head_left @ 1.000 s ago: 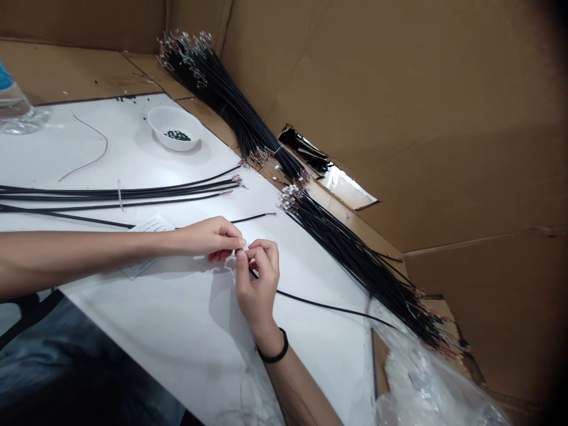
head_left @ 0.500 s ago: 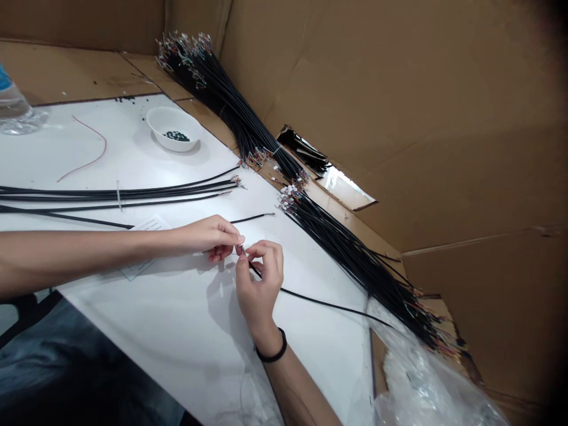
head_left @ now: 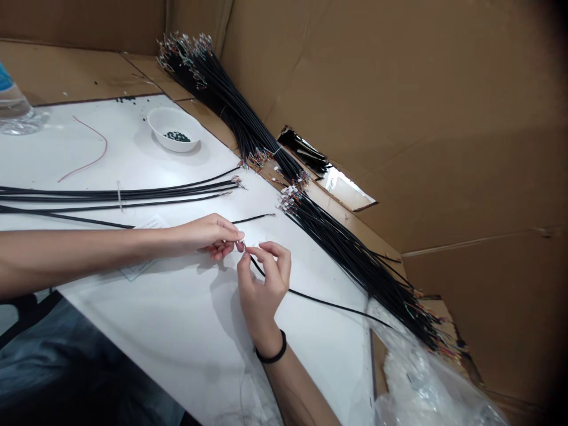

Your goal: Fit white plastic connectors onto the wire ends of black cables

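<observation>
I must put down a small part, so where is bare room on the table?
On the white table: between left forearm, right hand and near edge; between the rightmost black cable and lower cable bundle; between pink wire and white bowl. Crowded: the right edge, with that bundle and the upper bundle, and the left, with loose cables.

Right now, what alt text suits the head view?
Left hand and right hand pinch the end of a black cable over a white table. Beyond lie cable bundles and a white bowl.
</observation>
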The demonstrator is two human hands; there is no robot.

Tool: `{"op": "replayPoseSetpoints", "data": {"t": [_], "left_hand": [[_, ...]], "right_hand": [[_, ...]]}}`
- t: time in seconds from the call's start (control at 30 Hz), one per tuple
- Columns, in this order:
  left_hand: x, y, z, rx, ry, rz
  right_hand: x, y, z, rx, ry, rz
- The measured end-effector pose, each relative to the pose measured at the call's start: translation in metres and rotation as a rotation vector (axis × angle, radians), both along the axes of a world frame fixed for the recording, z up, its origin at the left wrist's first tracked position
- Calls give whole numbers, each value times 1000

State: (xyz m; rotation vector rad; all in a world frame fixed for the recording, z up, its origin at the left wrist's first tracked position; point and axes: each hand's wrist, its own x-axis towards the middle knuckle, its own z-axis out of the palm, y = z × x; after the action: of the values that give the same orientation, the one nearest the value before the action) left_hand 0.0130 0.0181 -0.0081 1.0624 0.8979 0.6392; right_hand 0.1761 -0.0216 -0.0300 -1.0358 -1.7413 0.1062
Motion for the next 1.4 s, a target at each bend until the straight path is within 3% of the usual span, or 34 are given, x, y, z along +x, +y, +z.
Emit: {"op": "replayPoseSetpoints", "data": {"t": [0.37,1.4], "left_hand": [[1,-1,3,3,11,4],[1,-3,4,15,31,1]], "right_hand": [[0,0,2,46,-47,2],[1,1,0,-59,-12,45]]}}
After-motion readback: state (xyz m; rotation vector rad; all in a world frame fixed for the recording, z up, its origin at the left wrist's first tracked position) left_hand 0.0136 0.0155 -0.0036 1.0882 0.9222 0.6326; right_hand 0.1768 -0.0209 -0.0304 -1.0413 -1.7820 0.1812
